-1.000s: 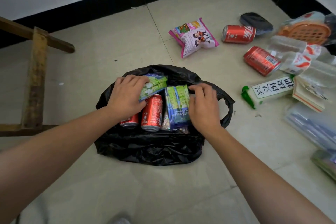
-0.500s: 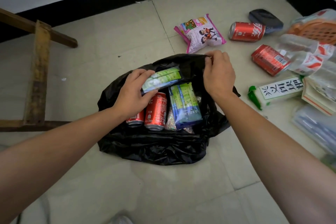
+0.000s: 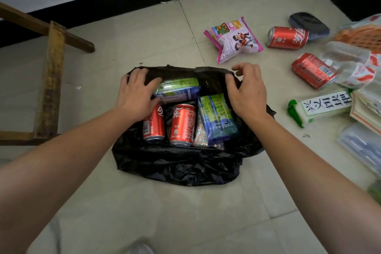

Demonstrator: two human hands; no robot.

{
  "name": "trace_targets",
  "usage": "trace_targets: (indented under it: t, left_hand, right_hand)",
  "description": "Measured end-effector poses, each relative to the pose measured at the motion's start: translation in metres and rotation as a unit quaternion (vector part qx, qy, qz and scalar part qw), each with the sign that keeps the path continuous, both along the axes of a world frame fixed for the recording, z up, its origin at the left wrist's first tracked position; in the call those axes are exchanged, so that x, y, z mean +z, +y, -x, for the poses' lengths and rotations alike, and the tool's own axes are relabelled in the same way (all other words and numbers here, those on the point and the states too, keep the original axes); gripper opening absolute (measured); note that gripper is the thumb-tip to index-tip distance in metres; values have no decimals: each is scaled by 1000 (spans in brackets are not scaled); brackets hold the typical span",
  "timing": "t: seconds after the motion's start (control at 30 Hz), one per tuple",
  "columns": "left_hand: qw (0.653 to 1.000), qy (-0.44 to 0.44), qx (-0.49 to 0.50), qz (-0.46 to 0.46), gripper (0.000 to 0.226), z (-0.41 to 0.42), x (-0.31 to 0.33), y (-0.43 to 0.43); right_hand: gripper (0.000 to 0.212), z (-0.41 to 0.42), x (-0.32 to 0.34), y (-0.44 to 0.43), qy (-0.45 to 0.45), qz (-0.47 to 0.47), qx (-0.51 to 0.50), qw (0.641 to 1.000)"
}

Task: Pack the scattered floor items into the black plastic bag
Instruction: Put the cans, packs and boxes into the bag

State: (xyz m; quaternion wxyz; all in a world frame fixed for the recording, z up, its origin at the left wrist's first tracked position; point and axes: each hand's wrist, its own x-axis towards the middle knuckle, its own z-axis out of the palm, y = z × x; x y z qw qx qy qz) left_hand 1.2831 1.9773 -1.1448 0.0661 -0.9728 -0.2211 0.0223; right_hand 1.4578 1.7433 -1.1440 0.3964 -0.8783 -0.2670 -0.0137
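Partly packed: two red soda cans point(image 3: 169, 125) and green snack packets point(image 3: 216, 117) inside crumpled black plastic bag point(image 3: 177, 167); left hand point(image 3: 138, 93) and right hand point(image 3: 247, 91) with loose, open fingers at its far rim; pink snack pouch point(image 3: 235, 39), more cans point(image 3: 287, 37) waiting toward floor's far right corner.

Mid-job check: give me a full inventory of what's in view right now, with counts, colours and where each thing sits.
black plastic bag: 1, black, open on the floor, centre
cans in bag: 2, red, side by side
green-blue packs in bag: 2, one crosswise at the back, one right of the cans
glittery packet: 1, between can and pack
pink snack bag: 1, floor beyond the bag
cans on floor: 2, red, lying right
dark pouch: 1, far right
white-green pack: 1, floor right
clear-wrapped items: several, right edge, count unclear
wooden frame: 1, left
left hand: on bag and crosswise pack
right hand: at bag's right rim
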Motion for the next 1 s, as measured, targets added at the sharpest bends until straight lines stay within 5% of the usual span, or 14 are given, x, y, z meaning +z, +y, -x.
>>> trace_targets:
  t: [0.23, 0.47, 0.7, 0.9, 1.0]
  left_hand:
    - [995, 38, 74, 48, 43, -14, 5, -6]
    - [979, -2, 131, 155, 41, -31, 9, -13]
    - [999, -43, -6, -3, 37, -33, 14, -32]
    - [984, -124, -126, 19, 44, -60, 16, -63]
    - [979, -137, -142, 57, 48, -92, 15, -84]
  right_hand:
    - [33, 8, -26, -14, 94, 178, 96, 975]
    - [19, 4, -22, -24, 244, 50, -11, 969]
    - [25, -5, -4, -20, 227, -23, -25, 973]
    - [54, -17, -11, -51, 200, -10, -21, 980]
    - [50, -35, -20, -82, 167, 28, -47, 984]
